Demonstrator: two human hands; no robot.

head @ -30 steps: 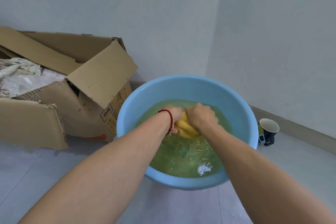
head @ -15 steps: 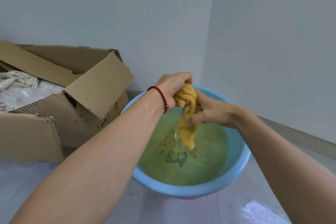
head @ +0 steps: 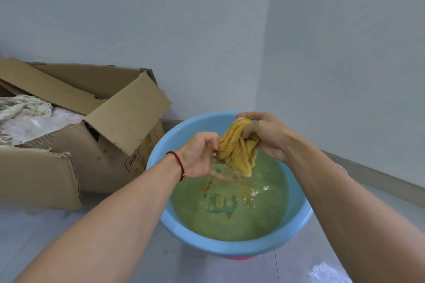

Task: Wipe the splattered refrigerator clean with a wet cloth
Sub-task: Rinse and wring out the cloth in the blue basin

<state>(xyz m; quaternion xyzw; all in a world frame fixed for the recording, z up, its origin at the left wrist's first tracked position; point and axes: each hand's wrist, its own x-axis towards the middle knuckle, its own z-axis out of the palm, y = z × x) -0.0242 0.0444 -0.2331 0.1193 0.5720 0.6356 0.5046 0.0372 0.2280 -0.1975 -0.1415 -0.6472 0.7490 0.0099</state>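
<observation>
Yellow cloth (head: pixel 238 148) is held up over the blue basin (head: pixel 305 213), above the water, bunched and twisted, lower end hanging just clear of the surface. Right hand (head: pixel 264 135) grip: fingers curled round the upper part of the cloth, clamped. Left hand (head: pixel 201 156) grip: fingertips pinch the left edge of the cloth near its middle, palm turned toward the camera, lower fingers loosely extended under it. Red string bracelet (head: pixel 178 164) on the left wrist. Basin sits on the pale tiled floor (head: pixel 46 236) in the wall corner, filled with murky green-yellow water (head: pixel 230 209); a printed pattern shows on the bottom. Open cardboard box (head: pixel 110 140) just left of the basin, flaps out, lace fabric (head: pixel 25 108) inside. Refrigerator not in frame.
</observation>
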